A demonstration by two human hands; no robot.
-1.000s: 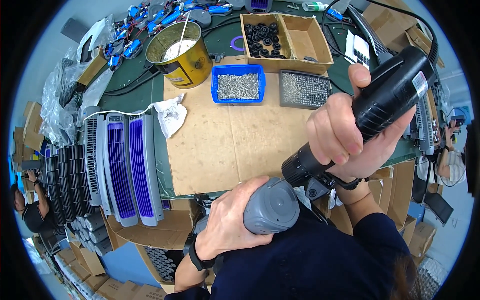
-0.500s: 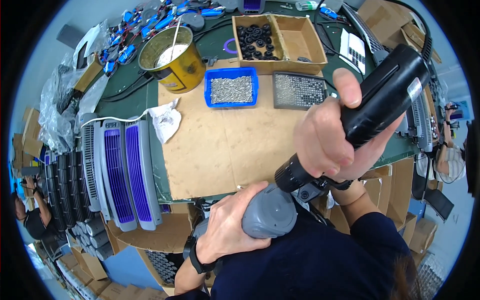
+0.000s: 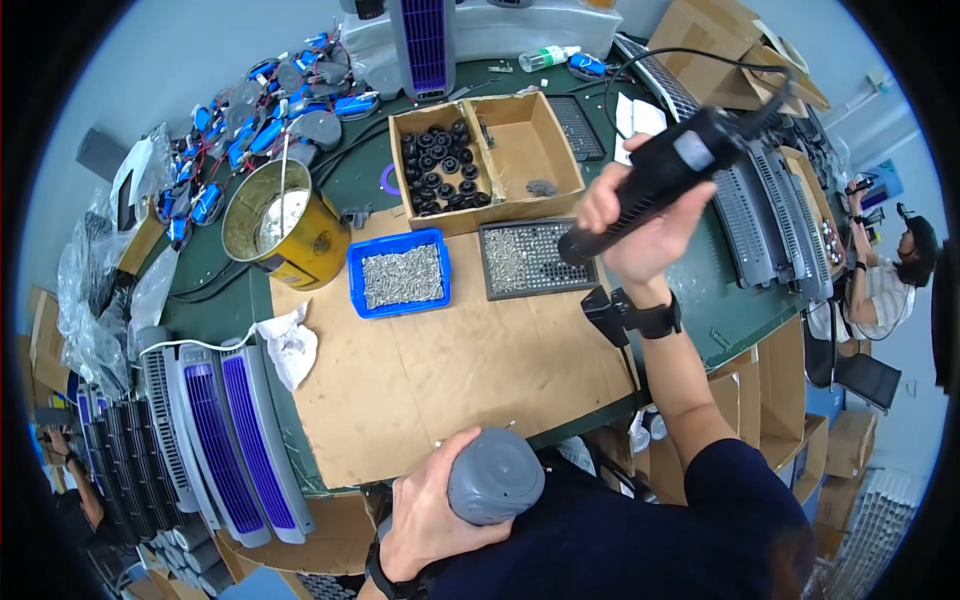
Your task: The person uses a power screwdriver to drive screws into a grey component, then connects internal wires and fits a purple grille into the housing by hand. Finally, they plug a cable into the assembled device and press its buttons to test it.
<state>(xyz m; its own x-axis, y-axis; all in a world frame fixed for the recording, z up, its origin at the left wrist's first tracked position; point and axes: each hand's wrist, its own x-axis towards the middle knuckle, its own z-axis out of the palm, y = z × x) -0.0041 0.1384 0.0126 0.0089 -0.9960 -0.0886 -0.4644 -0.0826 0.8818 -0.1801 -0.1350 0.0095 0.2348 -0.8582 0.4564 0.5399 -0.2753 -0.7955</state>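
My left hand (image 3: 425, 510) is wrapped round a grey plastic housing (image 3: 497, 475) with a rounded end, held against my body at the table's near edge. Closed round a black corded electric screwdriver (image 3: 660, 180), my right hand (image 3: 645, 230) is above the right part of the table. The screwdriver's front end is over the right side of a black screw tray (image 3: 542, 258); its bit cannot be made out. Screws fill the left part of that tray's holes. Beside it on the cardboard sheet (image 3: 430, 380) sits a blue bin (image 3: 400, 275) heaped with small screws.
Behind the bins stands a divided cardboard box (image 3: 535, 150) with black wheel-like parts. A yellow tin (image 3: 310, 250) with a stick holds white paste. Grey-and-purple grilles (image 3: 225, 440) stand at left, a crumpled paper (image 3: 290, 345) beside them. The screwdriver's cord (image 3: 700, 52) loops at back right.
My right hand has carried the screwdriver away from the housing, out to the screw tray. My left hand still grips the housing, now slightly lower left. The view has tilted up toward the table's far side.
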